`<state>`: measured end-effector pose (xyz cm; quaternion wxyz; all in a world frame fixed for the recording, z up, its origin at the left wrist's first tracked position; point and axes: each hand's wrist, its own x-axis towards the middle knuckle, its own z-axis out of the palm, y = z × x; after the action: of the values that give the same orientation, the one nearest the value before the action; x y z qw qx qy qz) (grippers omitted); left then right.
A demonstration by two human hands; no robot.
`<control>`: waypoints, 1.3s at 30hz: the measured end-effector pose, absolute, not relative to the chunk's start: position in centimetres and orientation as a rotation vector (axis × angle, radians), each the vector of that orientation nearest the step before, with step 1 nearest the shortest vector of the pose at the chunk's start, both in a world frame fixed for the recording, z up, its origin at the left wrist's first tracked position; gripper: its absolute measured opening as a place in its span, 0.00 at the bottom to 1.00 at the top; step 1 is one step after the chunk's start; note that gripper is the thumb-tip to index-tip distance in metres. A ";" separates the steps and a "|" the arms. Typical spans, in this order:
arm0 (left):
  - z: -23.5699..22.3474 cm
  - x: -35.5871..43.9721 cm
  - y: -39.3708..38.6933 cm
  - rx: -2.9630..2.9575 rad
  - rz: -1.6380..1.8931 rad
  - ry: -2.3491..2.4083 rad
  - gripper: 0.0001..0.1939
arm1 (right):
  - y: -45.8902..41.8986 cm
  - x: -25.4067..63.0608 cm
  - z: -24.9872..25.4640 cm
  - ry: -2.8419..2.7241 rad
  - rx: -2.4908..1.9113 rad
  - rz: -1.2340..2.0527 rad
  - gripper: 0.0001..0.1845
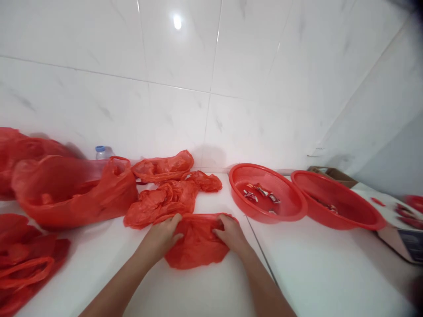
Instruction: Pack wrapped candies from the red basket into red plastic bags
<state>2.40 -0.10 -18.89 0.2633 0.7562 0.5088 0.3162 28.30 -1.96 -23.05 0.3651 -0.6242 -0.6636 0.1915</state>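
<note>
Both of my hands are on a thin red plastic bag (pixel 198 248) that lies on the white table in front of me. My left hand (pixel 164 235) grips the bag's upper left edge, thumb on the near side and fingers behind. At the upper right edge, my right hand (pixel 230 232) pinches the film in the same way. The bag's rim is stretched between the two hands, and its lower part hangs toward me. Fingertips behind the film are partly hidden. Just beyond it sit crumpled red bags (pixel 168 198).
A red plastic basket (pixel 267 215) at right holds several small wrapped packets (pixel 262 190). A second red basket (pixel 350 220) stands beside it, near a scale (pixel 410 242). On the left are a large filled red bag (pixel 79 207), more red bags (pixel 26 264) and a blue-capped bottle (pixel 100 152).
</note>
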 end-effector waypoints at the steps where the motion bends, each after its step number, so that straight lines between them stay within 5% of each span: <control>1: -19.3 2.5 -0.1 2.078 0.829 1.392 0.09 | -2.0 28.2 -22.9 -1.710 -1.586 0.477 0.10; 3: -20.4 2.6 0.0 2.174 0.785 1.454 0.14 | -2.2 27.9 -22.3 -1.708 -1.546 0.437 0.01; 7: -22.7 2.7 0.0 2.378 0.743 1.550 0.23 | -3.5 27.6 -20.2 -1.569 -1.458 0.240 0.11; 16: -22.9 2.4 -0.2 2.483 0.931 1.712 0.20 | -3.9 35.4 -19.2 -1.516 -1.706 -0.648 0.20; 23: -22.9 1.4 -1.2 2.705 1.420 1.391 0.13 | -8.3 36.1 -22.0 -1.719 -1.824 -0.592 0.16; 29: -22.9 0.3 -1.6 2.436 1.594 1.718 0.18 | -12.1 35.3 -22.8 -1.742 -1.833 -0.608 0.16; 35: -23.4 -0.5 -0.2 2.006 1.311 1.883 0.35 | -14.2 34.8 -23.4 -1.765 -1.855 -0.572 0.17; 39: -24.3 -0.8 0.2 1.833 1.142 1.855 0.35 | -15.1 34.2 -23.2 -1.772 -1.908 -0.535 0.18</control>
<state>-0.80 0.17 -24.30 0.1466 0.6368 0.6446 0.3968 34.24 -15.14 -23.21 0.2392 -0.6969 -0.6472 -0.1954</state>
